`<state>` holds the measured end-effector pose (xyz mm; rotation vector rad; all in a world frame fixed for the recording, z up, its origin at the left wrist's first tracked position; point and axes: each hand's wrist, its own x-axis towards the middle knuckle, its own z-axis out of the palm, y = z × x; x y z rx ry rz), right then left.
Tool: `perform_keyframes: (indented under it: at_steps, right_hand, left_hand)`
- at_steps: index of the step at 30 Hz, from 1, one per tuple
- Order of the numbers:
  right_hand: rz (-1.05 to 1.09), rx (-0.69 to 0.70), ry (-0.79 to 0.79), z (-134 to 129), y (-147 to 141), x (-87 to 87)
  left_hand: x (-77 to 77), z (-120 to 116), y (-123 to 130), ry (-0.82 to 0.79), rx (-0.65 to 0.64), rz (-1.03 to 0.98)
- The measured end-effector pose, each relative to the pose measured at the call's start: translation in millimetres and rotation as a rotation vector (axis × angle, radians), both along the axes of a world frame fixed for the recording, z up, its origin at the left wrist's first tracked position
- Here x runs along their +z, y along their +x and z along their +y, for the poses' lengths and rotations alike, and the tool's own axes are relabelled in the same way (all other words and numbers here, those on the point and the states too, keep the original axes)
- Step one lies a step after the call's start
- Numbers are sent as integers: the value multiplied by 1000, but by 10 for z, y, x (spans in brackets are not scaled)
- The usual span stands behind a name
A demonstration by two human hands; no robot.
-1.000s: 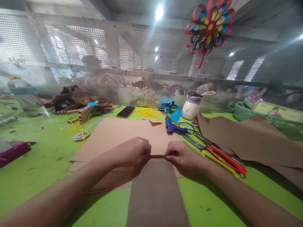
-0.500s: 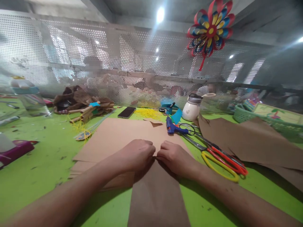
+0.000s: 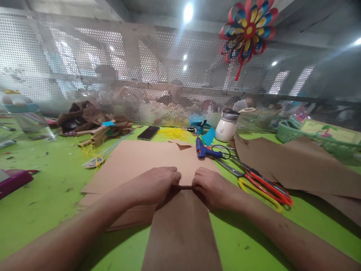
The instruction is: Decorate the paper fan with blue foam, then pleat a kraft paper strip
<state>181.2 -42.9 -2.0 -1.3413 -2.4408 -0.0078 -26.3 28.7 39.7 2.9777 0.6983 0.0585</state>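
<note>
Over the green table (image 3: 56, 199), the brown paper strip (image 3: 182, 233) runs at six o'clock, its far edge pinched by my left grip (image 3: 159, 184) at its eleven and my right grip (image 3: 211, 186) at its one, and I judge it light, pliable, easily creased, best held near both far corners.

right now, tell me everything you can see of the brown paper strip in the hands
The plain, matte brown paper strip stretches lengthwise over the light-brown paper sheets and green tabletop, running out of frame at the bottom. Its far edge looks narrowly folded, a dark ridge; the left hand and right hand hold that edge's two ends.
</note>
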Motion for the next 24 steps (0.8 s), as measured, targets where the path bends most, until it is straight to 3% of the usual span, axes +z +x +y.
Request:
perform_keyframes:
  at_steps: [5, 11, 16, 24]
  right_hand:
    - [102, -12, -89, -32, 48, 23]
    - [74, 13, -97, -36, 82, -12]
    - [24, 16, -50, -27, 80, -56]
    - [-88, -21, 40, -73, 51, -71]
  left_hand:
    - [51, 32, -74, -99, 34, 18]
    - [96, 55, -105, -106, 23, 68]
    - [106, 16, -86, -7, -25, 114]
    - [-12, -51, -37, 221, -93, 116]
